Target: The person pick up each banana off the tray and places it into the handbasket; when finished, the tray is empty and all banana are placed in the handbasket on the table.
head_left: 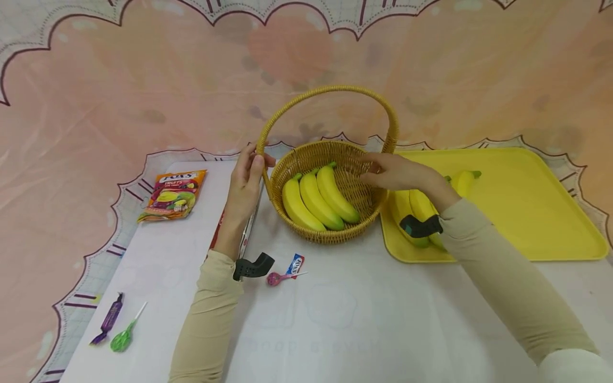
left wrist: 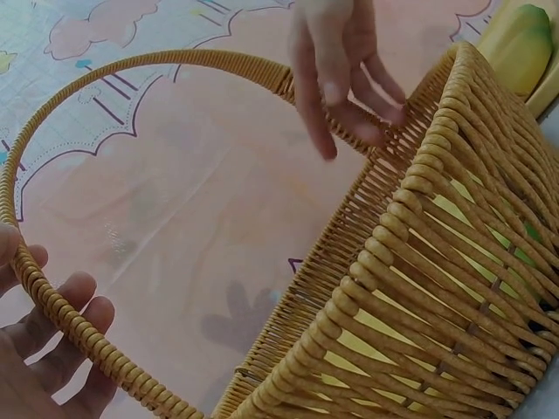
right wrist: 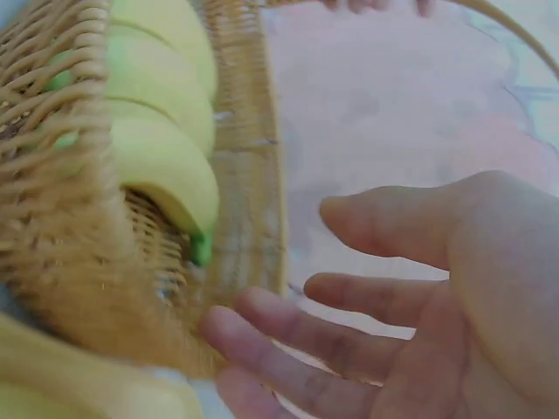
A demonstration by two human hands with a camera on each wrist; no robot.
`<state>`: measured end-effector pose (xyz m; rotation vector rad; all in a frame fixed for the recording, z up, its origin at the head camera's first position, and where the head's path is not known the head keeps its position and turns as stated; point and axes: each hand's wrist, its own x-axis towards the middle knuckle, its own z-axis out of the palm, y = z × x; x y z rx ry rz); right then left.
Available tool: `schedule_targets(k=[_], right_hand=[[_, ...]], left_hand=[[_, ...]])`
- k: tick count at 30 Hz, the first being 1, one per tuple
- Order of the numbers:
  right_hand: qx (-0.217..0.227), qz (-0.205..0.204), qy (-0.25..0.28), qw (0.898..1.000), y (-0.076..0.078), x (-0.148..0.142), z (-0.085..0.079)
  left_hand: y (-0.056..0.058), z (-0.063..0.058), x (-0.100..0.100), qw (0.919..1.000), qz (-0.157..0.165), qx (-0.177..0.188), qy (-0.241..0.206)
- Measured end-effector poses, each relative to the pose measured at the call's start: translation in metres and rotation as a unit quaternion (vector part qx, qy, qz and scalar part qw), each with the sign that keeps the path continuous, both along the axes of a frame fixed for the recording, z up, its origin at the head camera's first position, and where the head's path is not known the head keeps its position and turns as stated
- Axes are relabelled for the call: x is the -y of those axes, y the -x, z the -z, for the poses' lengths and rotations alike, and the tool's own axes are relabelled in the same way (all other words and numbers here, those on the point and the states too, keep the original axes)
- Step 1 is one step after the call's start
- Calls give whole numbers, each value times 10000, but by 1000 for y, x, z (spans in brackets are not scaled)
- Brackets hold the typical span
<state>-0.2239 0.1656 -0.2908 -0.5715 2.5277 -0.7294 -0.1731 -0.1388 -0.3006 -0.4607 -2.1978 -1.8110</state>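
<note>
A woven wicker basket [head_left: 325, 235] with a tall arched handle [head_left: 330, 89] stands on the white tabletop. Several yellow bananas with green tips lie in its left part, among them a middle banana [head_left: 318, 201]. My left hand [head_left: 245, 183] holds the left side of the handle, thumb and fingers on either side of it, as the left wrist view also shows. At the basket's right side is my right hand [head_left: 402, 171], its fingers reaching over the rim. The right wrist view shows that hand with parted fingers and nothing held.
To the right lies a yellow tray [head_left: 536, 207] with more bananas [head_left: 463, 185], partly behind my right arm. A candy bag [head_left: 173, 196], purple-wrapped candy [head_left: 111, 317] and green lollipop [head_left: 123, 338] are left. A pink lollipop [head_left: 274, 279] and blue-red packet [head_left: 296, 263] lie before the basket.
</note>
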Motion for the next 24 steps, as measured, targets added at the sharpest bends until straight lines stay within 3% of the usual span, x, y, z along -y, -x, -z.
schedule_targets(k=[2,7,10,14,18,24], right_hand=[[-146,223,304,9992,-11,-15,0],[-398,845,963,9910,-36,-55,10],[-356,1213,1186,9849,-46,-79,20],[-295,1729,1094,9784,-55,-110,36],[-401,2177,767,9722,-64,-133,52],[-305,2428,375,9689,-68,-149,72]], left_hand=[[0,2,0,10000,-12,-25,-3],[13,20,6,9998,-1,-205,-27],[11,17,5,9998,-3,-207,-11],[0,3,0,9999,-14,-123,-8],[0,5,-1,9999,8,-120,-33],[0,6,-1,9999,1,-122,-40]])
